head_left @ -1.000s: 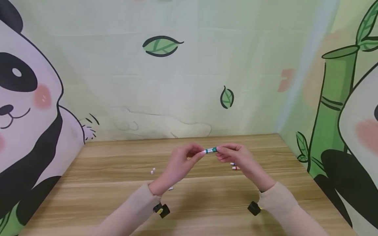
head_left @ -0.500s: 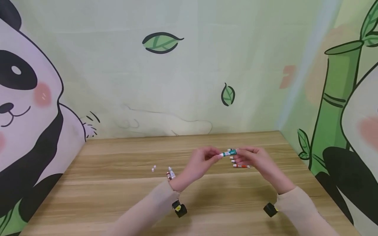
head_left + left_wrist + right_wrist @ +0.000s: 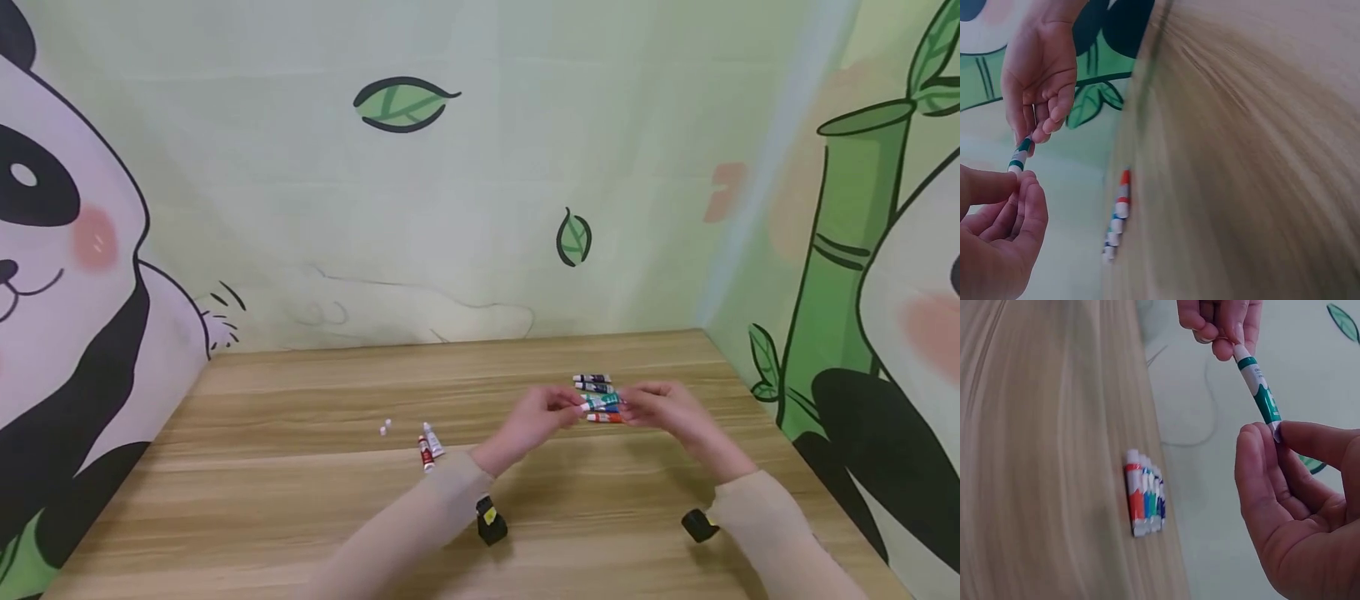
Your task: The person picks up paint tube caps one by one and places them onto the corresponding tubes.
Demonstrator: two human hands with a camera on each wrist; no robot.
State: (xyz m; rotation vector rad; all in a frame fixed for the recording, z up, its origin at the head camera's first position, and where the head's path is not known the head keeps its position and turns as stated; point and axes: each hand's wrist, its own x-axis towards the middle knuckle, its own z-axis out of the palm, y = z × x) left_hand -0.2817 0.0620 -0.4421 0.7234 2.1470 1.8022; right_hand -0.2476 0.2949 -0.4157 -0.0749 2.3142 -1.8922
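Both hands hold one small green-and-white paint tube (image 3: pixel 1257 381) between them, up off the table. My left hand (image 3: pixel 536 417) pinches its white cap end with thumb and fingers. At the opposite, flat end, the thumb and fingertips of my right hand (image 3: pixel 671 412) grip it. In the head view the tube overlaps a row of several paint tubes lying side by side on the table. An orange tube (image 3: pixel 1136 500) is the nearest of that row, and a dark one (image 3: pixel 592 378) lies farthest back. White caps of the row show in the left wrist view.
Left of the hands, a red tube (image 3: pixel 426 454) and a whitish tube (image 3: pixel 433 439) lie together on the wooden table (image 3: pixel 300 500). Two tiny white pieces (image 3: pixel 383 432) sit farther left. A printed panda backdrop (image 3: pixel 465 183) rises behind the table.
Both hands have moved right and slightly lower with the green tube, now over the row. The red and whitish tubes have come into full view from behind the left arm.
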